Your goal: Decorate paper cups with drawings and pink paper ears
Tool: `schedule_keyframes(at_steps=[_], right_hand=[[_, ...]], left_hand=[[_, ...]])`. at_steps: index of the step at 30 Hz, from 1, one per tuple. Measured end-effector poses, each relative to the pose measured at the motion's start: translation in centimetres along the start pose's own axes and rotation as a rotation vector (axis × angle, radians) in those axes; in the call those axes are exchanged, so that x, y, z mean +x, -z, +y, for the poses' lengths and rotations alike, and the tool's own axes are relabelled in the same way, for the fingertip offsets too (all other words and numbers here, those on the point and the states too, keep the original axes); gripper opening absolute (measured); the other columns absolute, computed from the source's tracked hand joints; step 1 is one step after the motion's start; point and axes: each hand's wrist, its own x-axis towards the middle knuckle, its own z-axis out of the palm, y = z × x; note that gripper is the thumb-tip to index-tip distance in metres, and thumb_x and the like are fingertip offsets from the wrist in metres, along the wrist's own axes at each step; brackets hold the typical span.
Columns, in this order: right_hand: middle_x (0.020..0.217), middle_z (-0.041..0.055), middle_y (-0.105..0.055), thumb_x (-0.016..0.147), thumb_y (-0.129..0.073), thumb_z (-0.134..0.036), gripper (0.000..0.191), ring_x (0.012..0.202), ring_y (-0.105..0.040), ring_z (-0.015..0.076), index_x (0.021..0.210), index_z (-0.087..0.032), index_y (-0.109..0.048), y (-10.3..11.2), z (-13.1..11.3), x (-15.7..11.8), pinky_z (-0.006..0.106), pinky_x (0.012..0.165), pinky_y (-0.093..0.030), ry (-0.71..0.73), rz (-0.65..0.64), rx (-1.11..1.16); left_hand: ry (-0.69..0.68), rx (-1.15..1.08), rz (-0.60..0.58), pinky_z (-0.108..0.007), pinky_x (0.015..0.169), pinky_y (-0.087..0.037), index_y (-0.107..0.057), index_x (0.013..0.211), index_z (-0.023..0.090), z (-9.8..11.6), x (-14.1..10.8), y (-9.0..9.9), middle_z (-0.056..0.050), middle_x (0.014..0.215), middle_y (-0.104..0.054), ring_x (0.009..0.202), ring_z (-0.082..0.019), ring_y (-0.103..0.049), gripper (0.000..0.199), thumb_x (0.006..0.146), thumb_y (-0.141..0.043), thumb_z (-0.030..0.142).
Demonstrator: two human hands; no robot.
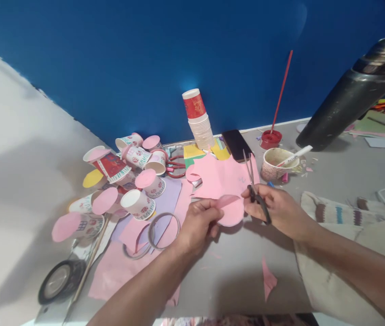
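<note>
Pink paper disc [231, 213] over the desk [209, 285], its left edge pinched in the left hand's [197, 222] grip. Right hand's [279, 208] grip closed round scissors [257, 198], blades pointing away. Trimming, seemingly; further cutting calls for blades turned to the edge.

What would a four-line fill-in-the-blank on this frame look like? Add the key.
1. The right hand holds a pair of ____.
2. The left hand holds a rounded paper piece coloured ____.
3. The printed paper cup atop the stack of white paper cups is mainly ____.
4. The wall behind that stack is ____.

Missing words: scissors; pink; red; blue.
</note>
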Motion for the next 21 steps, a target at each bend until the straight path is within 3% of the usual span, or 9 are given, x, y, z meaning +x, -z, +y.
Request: schedule_keyframes(at_steps=[6, 10, 16, 21], right_hand=[[0.077, 0.0017, -0.065, 0.076, -0.079, -0.061, 0.047, 0.067, -0.054, 0.0151, 0.094, -0.019, -0.068, 0.2, 1.1, -0.6, 0.026, 0.058, -0.041, -0.065, -0.232, -0.124], [0.073, -0.0002, -0.059, 0.077, -0.078, -0.061, 0.047, 0.066, -0.046, 0.0133, 0.088, -0.016, -0.067, 0.1, 1.4, -1.1, 0.026, 0.059, -0.036, -0.118, -0.357, -0.197], [0.07, -0.0013, -0.056, 0.077, -0.079, -0.064, 0.05, 0.064, -0.044, 0.0125, 0.083, -0.016, -0.066, -0.3, 1.1, -1.5, 0.026, 0.057, -0.032, -0.17, -0.494, -0.258], [0.062, -0.0037, -0.049, 0.073, -0.082, -0.061, 0.049, 0.061, -0.037, 0.0107, 0.073, -0.015, -0.065, -0.5, 1.0, -1.3, 0.026, 0.055, -0.027, -0.166, -0.476, -0.294]], left_hand=[[-0.178, -0.127, 0.204, -0.02, 0.04, -0.021, -0.054, 0.056, 0.018, 1.2, 0.8, 1.4, 0.006, 0.044, -0.046, 0.035, -0.004, -0.036, 0.02, 0.061, -0.069, 0.029], [-0.218, -0.184, 0.279, -0.02, 0.04, -0.028, -0.056, 0.058, 0.018, 1.6, 0.7, 1.7, 0.005, 0.049, -0.05, 0.039, -0.006, -0.044, 0.018, 0.06, -0.071, 0.028], [-0.269, -0.16, 0.229, -0.021, 0.045, -0.044, -0.063, 0.059, 0.017, 1.4, 0.2, 1.5, 0.003, 0.058, -0.052, 0.051, -0.01, -0.052, 0.015, 0.063, -0.071, 0.028], [-0.258, -0.165, 0.2, -0.023, 0.046, -0.048, -0.066, 0.061, 0.016, 1.2, 0.0, 1.4, 0.001, 0.059, -0.055, 0.053, -0.012, -0.054, 0.012, 0.063, -0.071, 0.027]])
